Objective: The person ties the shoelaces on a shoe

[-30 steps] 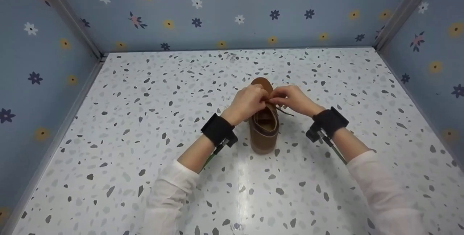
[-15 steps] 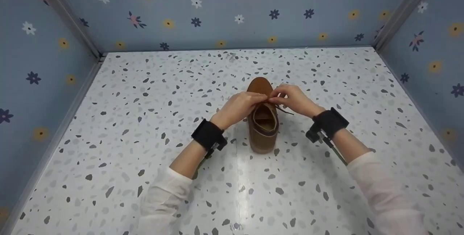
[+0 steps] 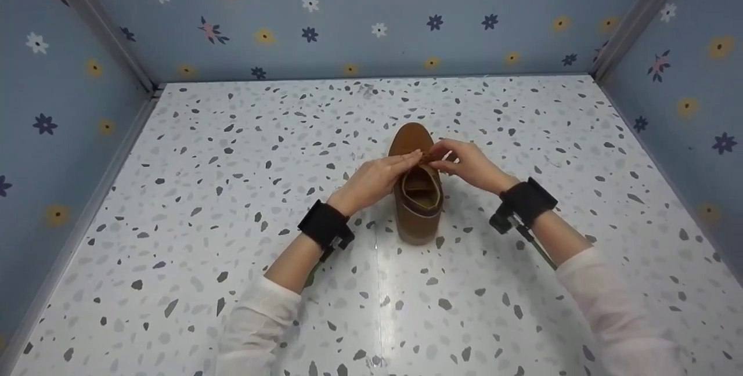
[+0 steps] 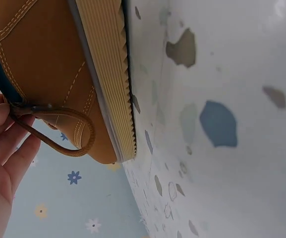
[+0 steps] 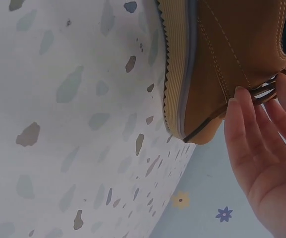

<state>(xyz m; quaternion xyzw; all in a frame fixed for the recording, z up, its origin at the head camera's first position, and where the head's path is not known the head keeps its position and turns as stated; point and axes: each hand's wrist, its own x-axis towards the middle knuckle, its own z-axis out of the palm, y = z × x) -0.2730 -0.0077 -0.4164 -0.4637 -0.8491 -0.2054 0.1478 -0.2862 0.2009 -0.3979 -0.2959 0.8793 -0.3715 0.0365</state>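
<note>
A brown leather lace-up shoe [image 3: 417,228] stands on its sole, toe away from me, in the middle of the head view. My left hand [image 3: 371,181] reaches over its left side, fingers fairly straight. In the left wrist view its thumb and fingers pinch the brown shoelace [image 4: 76,152] at the knot, and a loop hangs down the shoe's side. My right hand [image 3: 473,168] is bent at the shoe's right, thumb and fingers pinching lace. The right wrist view shows a loose lace end [image 5: 204,127] running down toward the sole. Fingers partly hide the knot.
The shoe rests on a white speckled surface [image 3: 261,149]. A blue flower-patterned panel [image 3: 348,16] closes off the back, with similar panels at left [image 3: 64,155] and right [image 3: 691,138]. Black camera bands circle both wrists.
My left hand has drawn back to the left, its curled fingers straightening and uncovering the shoe's toe. My right hand stays nearly in place, its fingers slightly more spread from the thumb.
</note>
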